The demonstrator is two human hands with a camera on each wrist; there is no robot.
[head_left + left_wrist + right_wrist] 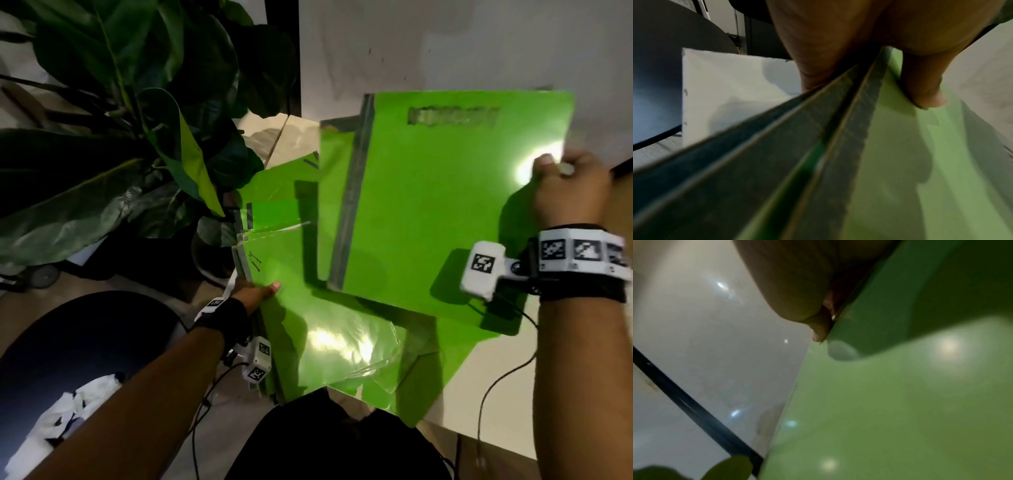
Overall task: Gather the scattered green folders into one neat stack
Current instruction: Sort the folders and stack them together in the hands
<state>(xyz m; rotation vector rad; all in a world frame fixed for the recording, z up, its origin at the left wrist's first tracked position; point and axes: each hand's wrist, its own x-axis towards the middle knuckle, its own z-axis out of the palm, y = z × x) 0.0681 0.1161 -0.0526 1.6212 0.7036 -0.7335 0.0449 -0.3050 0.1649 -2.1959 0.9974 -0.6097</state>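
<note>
We find several bright green folders (342,308) fanned out of line over the left edge of the pale surface (493,377), their corners pointing different ways. The covers are thin, glossy sheets, flat and rectangular, throwing back white glare. Grey strips run along the spines, and the left wrist view shows greyish edges splayed apart like an open fan. The top folder (445,205) carries a dark, blurred label near its far edge; what it reads we cannot tell.

The left hand (255,294) pinches the lower folders at their left edge, thumb (925,91) flat on the upper green face, fingers hidden beneath. The right hand (570,192) grips the top folder at its right edge, thumb on top and fingers curled under; the right wrist view shows a fingertip (819,331) against that edge. This folder lies tilted across the others, overlapping them, and reaches further onto the surface.

Both wrists carry black bands with white marker-printed blocks. A plant (137,137) with broad, dark leaves stands beyond the surface's left edge. A dark round seat (68,342) with crumpled white paper on it sits beside the left forearm.
</note>
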